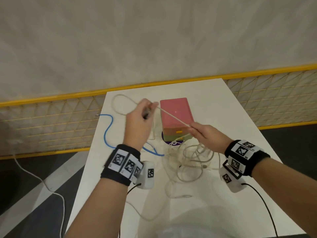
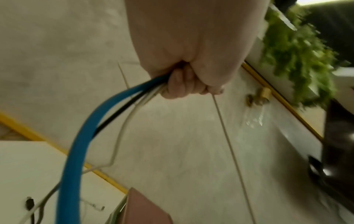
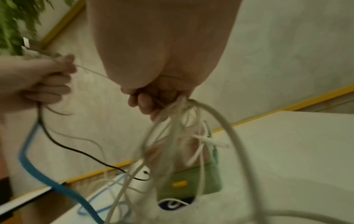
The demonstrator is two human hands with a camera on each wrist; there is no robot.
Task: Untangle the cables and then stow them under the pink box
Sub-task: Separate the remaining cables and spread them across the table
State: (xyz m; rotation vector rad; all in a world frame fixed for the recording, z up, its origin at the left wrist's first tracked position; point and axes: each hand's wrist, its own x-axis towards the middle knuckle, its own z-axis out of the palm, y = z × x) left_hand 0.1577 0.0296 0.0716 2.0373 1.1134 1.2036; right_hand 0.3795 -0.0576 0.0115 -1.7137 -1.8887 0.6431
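A pink box (image 1: 175,112) stands on orange and green layers at the far middle of the white table (image 1: 231,134). My left hand (image 1: 145,109) is raised just left of the box. In the left wrist view that hand (image 2: 184,83) grips a blue cable (image 2: 80,144), a black one and thin white ones together. My right hand (image 1: 193,129) holds a white cable (image 1: 173,116) stretched taut between both hands, over the box. The right wrist view shows this hand (image 3: 153,100) gripping a bunch of white cables (image 3: 182,125). A loose white tangle (image 1: 192,160) lies below on the table.
The blue cable (image 1: 108,133) snakes off the table's left edge. A yellow mesh fence (image 1: 51,121) runs behind the table. A white lead (image 1: 42,182) trails on the floor at left. Black camera leads (image 1: 264,203) hang from my wrists. A dark round mark (image 1: 163,137) shows under the box.
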